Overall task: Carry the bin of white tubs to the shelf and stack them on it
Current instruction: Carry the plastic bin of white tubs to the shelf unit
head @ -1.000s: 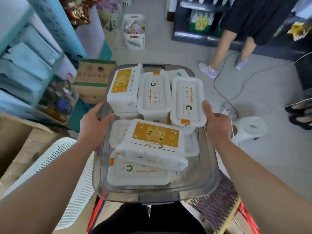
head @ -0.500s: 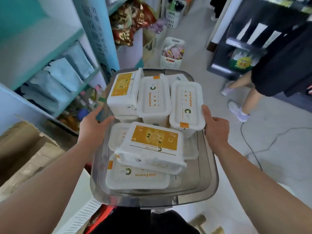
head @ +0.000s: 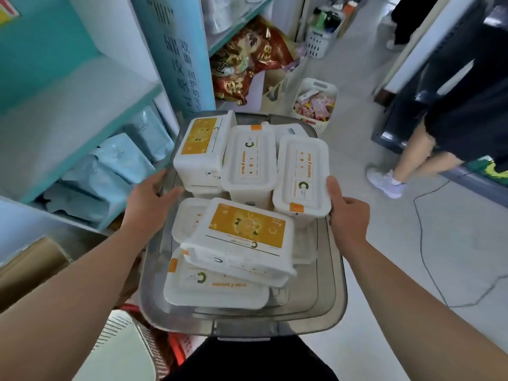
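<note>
Grey shop floor (head: 428, 243) runs from 12 round to 4 o'clock, and the teal shelf (head: 90, 105) stands at your 10 o'clock, just beside the far left corner of the clear grey bin (head: 327, 284) you hold at centre. White tubs (head: 247, 235) lie piled inside it, all between your hands. Your left hand (head: 148, 199) grips the bin's rim at 9 o'clock, and your right hand (head: 347, 215) grips it at 3, its thumb laid against the nearest tub.
</note>
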Available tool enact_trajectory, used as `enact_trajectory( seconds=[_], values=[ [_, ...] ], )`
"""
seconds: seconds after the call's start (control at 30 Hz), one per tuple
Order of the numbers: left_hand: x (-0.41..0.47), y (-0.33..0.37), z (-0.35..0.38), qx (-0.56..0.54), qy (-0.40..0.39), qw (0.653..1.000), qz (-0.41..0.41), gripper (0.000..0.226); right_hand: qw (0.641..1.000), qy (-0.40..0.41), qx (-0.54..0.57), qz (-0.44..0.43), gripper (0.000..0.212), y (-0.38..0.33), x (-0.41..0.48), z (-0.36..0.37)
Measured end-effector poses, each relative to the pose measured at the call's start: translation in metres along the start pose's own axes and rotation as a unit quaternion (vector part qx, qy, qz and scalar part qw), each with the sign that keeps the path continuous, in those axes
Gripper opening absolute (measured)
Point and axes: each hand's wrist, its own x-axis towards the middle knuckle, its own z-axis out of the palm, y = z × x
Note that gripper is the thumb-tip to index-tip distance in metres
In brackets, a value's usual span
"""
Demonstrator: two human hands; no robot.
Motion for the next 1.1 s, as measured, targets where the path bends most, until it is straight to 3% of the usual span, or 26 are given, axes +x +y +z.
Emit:
enact_trajectory(
  seconds=[0.47,1.1],
  values=[
    [0.146,0.023,0.021,0.017,0.000,1.000,0.001,0.057,1.000,0.001,0.027,0.009,0.069,-0.040,0.108,0.082],
    [0.289,-0.006,0.034,0.056,-0.076,0.992,0.087,0.061,0.987,0.093,0.063,0.114,0.070,-0.020,0.109,0.189]
  ],
)
